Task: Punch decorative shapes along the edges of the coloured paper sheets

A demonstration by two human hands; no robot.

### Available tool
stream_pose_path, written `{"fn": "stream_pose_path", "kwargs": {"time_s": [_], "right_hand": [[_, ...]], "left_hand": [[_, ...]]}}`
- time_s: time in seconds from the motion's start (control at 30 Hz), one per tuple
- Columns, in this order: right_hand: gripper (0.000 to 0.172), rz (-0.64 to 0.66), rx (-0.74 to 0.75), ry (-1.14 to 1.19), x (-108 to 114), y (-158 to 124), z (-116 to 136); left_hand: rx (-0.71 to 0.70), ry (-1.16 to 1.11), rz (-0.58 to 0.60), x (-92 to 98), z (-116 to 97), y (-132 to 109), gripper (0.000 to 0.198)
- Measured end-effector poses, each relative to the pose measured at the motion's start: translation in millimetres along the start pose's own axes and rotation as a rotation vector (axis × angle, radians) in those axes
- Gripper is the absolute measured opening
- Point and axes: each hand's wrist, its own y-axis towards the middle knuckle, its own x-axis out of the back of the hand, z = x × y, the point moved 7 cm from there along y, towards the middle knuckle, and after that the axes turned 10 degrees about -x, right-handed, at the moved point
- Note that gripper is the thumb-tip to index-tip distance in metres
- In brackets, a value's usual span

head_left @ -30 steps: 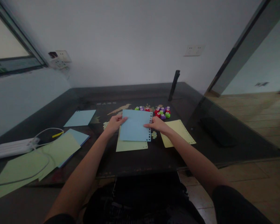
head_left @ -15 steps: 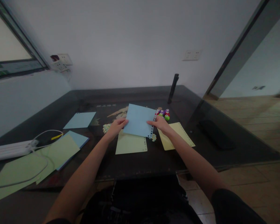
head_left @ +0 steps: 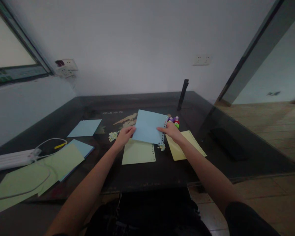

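Note:
Both hands hold up a blue sheet of paper (head_left: 148, 126) that has a row of punched holes along its right edge. My left hand (head_left: 125, 135) pinches its left edge, and my right hand (head_left: 171, 131) grips the punched edge with the thumb on top. Under it lies a pale green punched sheet (head_left: 139, 153), partly covered. Near my right wrist rests a pale yellow punched sheet (head_left: 186, 144). Small light paper bits are heaped in a pile (head_left: 113, 135) beside my left hand, with another little pile (head_left: 161, 147) below the blue sheet's right corner.
Behind my right hand sit several colourful toys with eyes (head_left: 176, 121). A black upright stick (head_left: 183, 94) stands farther back. At left are another blue sheet (head_left: 85, 127), overlapping green sheets (head_left: 61, 160) and a white power strip (head_left: 12, 160) with a cable. A dark flat object (head_left: 227, 144) lies right.
The blue sheet and both hands have shifted slightly to the right. My hands keep the same grip on its two edges.

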Motion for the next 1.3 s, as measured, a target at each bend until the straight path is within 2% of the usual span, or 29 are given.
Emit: {"fn": "stream_pose_path", "kwargs": {"time_s": [0.07,0.17,0.3,0.4,0.57,0.67,0.8,0.87,1.1,1.23,1.3], "right_hand": [[0.023,-0.048,-0.005,0.029,14,0,4],[0.025,-0.161,0.004,0.160,47,-6,9],[0.029,-0.287,-0.007,0.280,88,-22,2],[0.025,-0.349,-0.008,0.394,105,-32,-6],[0.022,-0.347,0.006,0.496,107,-37,-10],[0.024,-0.349,0.039,0.507,107,-39,-6],[0.027,-0.355,0.048,0.492,110,-39,-6],[0.029,-0.345,0.054,0.464,110,-37,-6],[0.030,-0.355,0.058,0.476,112,-32,-11],[0.028,-0.365,0.048,0.483,113,-34,-9],[0.028,-0.364,0.044,0.477,113,-36,-7]], "left_hand": [[0.000,-0.061,-0.023,-2.2,3,0,0.045],[-0.002,-0.083,-0.013,-8.0,5,0,0.036],[-0.058,-0.008,0.042,-19.4,2,2,0.023],[-0.094,0.030,0.084,-30.0,0,10,0.018],[-0.122,0.087,0.099,-47.0,4,40,0.017],[-0.156,0.298,0.034,-52.4,7,65,0.018],[-0.262,0.601,-0.110,-57.3,0,90,0.022],[-0.286,0.725,-0.125,-64.4,-3,98,0.024],[-0.265,1.044,0.098,-107.1,5,120,0.034],[-0.143,1.090,0.178,-111.4,19,128,0.040],[-0.126,1.089,0.206,-110.9,23,128,0.039]]}}
